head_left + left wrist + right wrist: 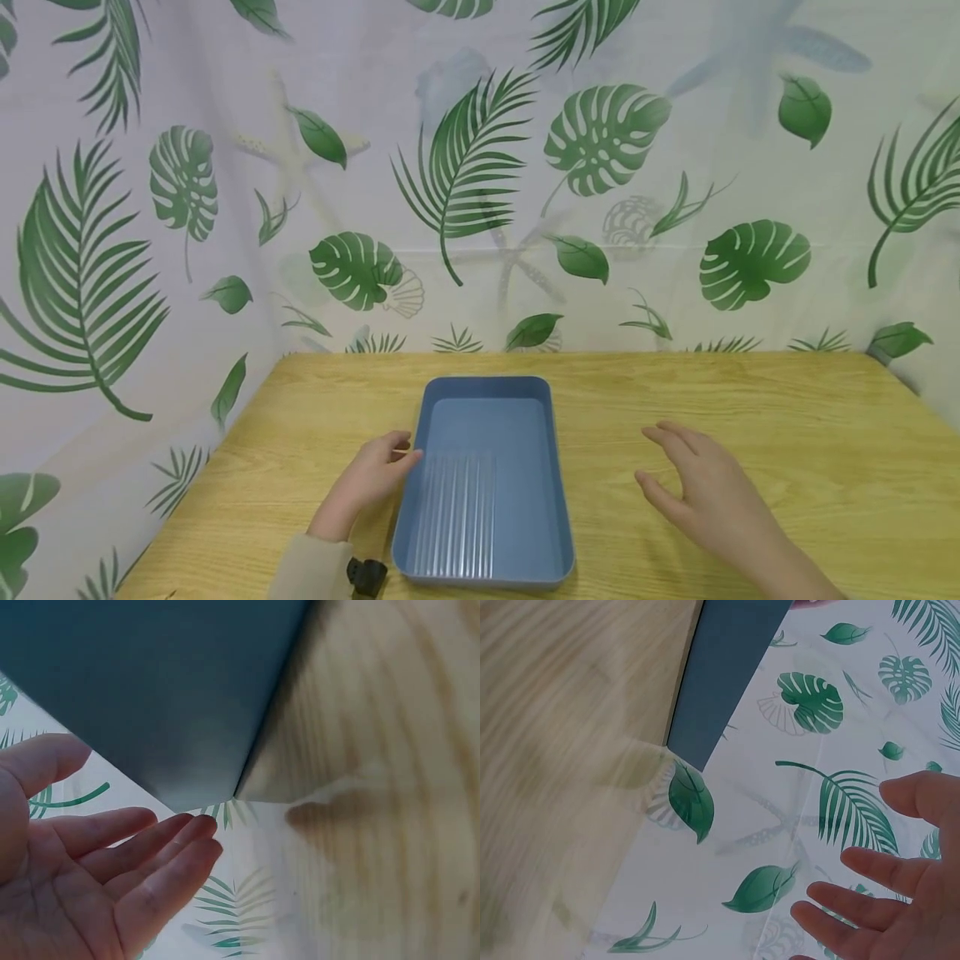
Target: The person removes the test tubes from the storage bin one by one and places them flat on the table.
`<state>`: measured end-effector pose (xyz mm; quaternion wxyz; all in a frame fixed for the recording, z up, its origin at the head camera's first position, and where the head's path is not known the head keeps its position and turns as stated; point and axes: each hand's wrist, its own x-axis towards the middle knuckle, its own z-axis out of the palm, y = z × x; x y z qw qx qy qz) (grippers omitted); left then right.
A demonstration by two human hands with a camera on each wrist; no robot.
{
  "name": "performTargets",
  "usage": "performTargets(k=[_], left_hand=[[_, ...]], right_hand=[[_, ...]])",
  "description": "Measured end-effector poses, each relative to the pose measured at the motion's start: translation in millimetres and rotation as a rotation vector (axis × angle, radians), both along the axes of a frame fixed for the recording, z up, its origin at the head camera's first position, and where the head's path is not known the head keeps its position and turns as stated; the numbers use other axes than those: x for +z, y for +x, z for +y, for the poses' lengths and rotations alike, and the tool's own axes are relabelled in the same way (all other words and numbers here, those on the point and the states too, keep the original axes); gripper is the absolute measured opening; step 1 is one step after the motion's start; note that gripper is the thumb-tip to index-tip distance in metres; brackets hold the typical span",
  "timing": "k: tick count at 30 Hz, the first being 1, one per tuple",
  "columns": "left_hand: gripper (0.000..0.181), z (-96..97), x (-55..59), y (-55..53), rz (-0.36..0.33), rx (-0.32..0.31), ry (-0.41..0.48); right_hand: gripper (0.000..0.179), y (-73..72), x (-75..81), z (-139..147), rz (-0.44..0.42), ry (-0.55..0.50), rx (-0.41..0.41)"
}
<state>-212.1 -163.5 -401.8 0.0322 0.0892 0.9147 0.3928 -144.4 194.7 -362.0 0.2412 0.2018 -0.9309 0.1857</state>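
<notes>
A blue rectangular tray [528,492] lies lengthwise on the wooden table. Clear, shiny parallel ridges [457,517] run along the left part of its floor, towards the near end. My left hand [375,471] is beside the tray's left wall, its thumb tip right at the rim. In the left wrist view the fingers of that hand [112,870] are loosely spread near the tray's outer side [172,697] and grip nothing. Well off to the right of the tray, my right hand [708,496] hovers over the table with its fingers relaxed, holding nothing.
The light wooden table [825,433] reaches back to a white cloth [660,292] printed with green leaves, which also hangs along the left side. A small black device [367,575] sits at my left wrist, close to the tray's near left corner.
</notes>
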Motion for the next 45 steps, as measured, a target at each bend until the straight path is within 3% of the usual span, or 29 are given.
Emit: performTargets(k=[3, 8, 11, 18, 25, 35, 45], left_hand=[[0.044, 0.6, -0.4, 0.2, -0.003, -0.025, 0.002], [0.043, 0.6, -2.8, 0.2, -0.024, -0.054, 0.026], [0.041, 0.3, -4.3, -0.5, -0.04, -0.052, 0.039], [0.039, 0.0, -4.1, -2.5, -0.057, -0.05, 0.059], [0.042, 0.2, -0.3, -2.6, -0.092, -0.044, 0.087], [0.044, 2.1, 8.2, -0.9, -0.15, -0.059, 0.126], [0.044, 2.6, 11.7, -3.7, -0.184, -0.057, 0.125]], right_hand=[[0.04, 0.5, 0.0, -4, -0.024, -0.025, 0.018], [0.038, 2.1, 4.5, -12, -0.172, -0.063, 0.004], [0.036, -0.3, 7.4, -16, -0.215, -0.099, 0.014], [0.028, -10.9, 9.7, -29, -0.246, -0.175, 0.093], [0.026, -21.7, 8.3, -44, -0.366, -0.227, 0.179], [0.029, -38.2, 0.9, -66, -0.534, -0.257, 0.309], [0.024, -49.3, -5.2, -90, -0.581, -0.185, 0.379]])
